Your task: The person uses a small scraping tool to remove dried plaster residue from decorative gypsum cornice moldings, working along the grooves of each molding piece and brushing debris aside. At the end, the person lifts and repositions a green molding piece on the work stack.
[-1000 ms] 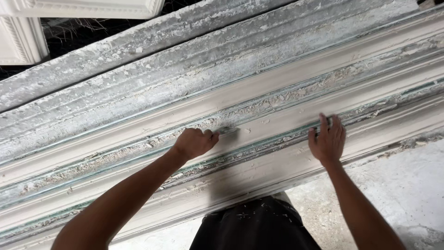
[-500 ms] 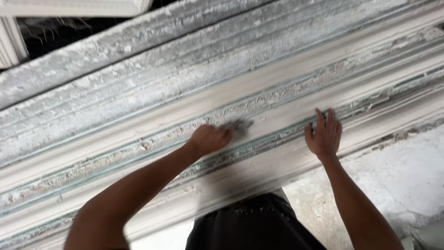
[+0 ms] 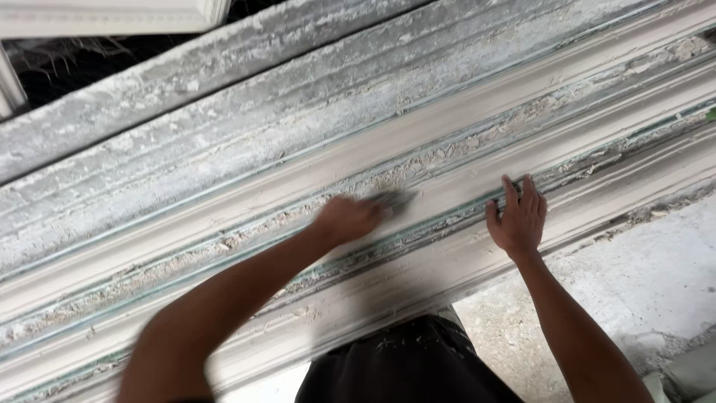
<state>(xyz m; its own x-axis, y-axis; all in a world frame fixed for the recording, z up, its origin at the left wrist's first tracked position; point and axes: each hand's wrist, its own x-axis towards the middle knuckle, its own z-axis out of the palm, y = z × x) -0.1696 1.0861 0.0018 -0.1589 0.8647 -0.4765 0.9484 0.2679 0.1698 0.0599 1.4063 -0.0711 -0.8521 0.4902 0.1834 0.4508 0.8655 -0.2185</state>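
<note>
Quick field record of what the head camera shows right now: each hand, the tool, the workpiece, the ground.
left hand: closed on a small grey pad, motion-blurred
grey pad: pressed on the moulding's pale band, kind unclear
right hand: open, flat on the moulding, fingers spread
moulding: long profiled strip running diagonally, crusted with plaster crumbs
floor: dusty pale concrete, lower right
</note>
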